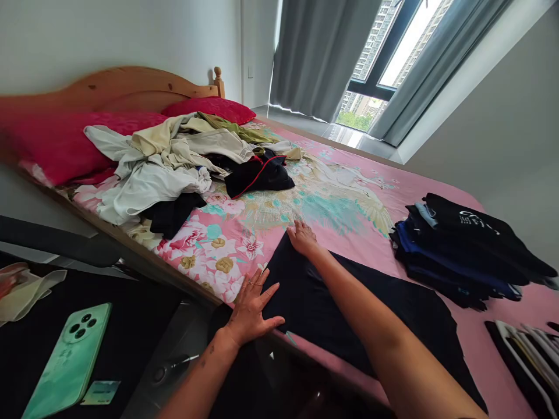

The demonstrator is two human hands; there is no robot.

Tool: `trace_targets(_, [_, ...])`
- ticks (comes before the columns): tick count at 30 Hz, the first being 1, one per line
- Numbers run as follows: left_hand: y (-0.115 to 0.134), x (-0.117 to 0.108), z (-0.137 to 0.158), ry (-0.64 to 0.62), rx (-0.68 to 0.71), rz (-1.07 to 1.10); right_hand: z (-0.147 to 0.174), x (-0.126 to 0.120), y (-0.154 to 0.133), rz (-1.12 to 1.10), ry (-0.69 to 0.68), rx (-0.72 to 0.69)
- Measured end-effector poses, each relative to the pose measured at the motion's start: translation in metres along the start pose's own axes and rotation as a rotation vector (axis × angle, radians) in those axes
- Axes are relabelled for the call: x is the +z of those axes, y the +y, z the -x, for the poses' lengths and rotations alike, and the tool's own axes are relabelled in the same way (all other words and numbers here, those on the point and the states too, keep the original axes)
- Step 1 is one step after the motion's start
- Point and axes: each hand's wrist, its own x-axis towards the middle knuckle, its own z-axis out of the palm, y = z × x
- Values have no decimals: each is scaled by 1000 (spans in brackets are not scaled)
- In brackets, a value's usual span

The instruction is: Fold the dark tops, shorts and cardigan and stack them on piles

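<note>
A dark garment, long like a pair of trousers, lies spread flat along the near side of the bed. My left hand rests on its near left corner with the fingers spread, a ring on one of them. At the far left corner, my right hand lies palm down on the cloth, its fingers stretched forward. The right forearm crosses over the garment and hides part of it. Beneath is a pink floral bedsheet.
Rumpled clothes are heaped by red pillows near the wooden headboard. Folded dark clothes are stacked at right, with another folded row nearer. A green phone and a card lie at lower left.
</note>
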Motion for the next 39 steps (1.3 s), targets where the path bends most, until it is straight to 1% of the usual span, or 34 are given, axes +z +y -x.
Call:
trace_targets(4, [3,1,-1,-8,14,-23,55,22,-1,44,4,-9])
trace_targets(6, [5,0,-2,-15,20,-25,69,30,-2,45,-38,-19])
trace_targets(9, [5,-3,-3,-20,-5,28,77,23,-5,-17,-105,31])
trace_targets(11, [2,-7,-6,6,-58,109,86,13,-6,-47,-60,56])
trace_targets(13, [-2,-11,-9,55,-138,203,103,9,-5,-37,44,32])
trace_targets(14, [-4,-14,-11,78,-186,238,113,10,-4,-28,81,11])
trace_targets(16, [-6,-20,-16,91,-283,270,133,18,0,-6,99,-23])
trace_targets(18, [-5,-29,-20,27,-380,259,148,29,5,11,93,-48])
trace_targets(21, [2,-41,-26,-170,-506,193,155,41,10,12,136,-69])
trace_targets(23, [7,-46,-30,-253,-563,130,153,41,11,-25,163,-64])
trace_targets(25, [9,-48,-33,-289,-597,132,151,35,10,-97,174,-41])
trace_targets(26, [8,-49,-34,-301,-608,191,151,30,9,-147,176,-11])
trace_targets(28, [3,-49,-38,-326,-598,422,149,19,3,-250,189,52])
trace_targets(30, [-5,-48,-41,-332,-522,664,147,10,-5,-312,228,58])
trace_targets(31, [-11,-46,-43,-324,-464,720,145,7,-9,-321,252,34])
trace_targets(32, [-16,-44,-45,-302,-395,713,142,7,-12,-319,271,3])
trace_targets(33, [-22,-41,-46,-258,-321,647,139,8,-15,-312,281,-17])
trace_targets(35, [-34,-34,-49,-111,-208,388,133,17,-17,-281,274,-24])
trace_targets(37, [-44,-26,-52,0,-149,92,129,30,-15,-239,262,-19])
trace_targets(38, [-48,-23,-55,12,-137,-32,127,36,-14,-221,267,-20])
trace_targets(39, [-51,-20,-58,-4,-134,-130,126,42,-12,-209,281,-23])
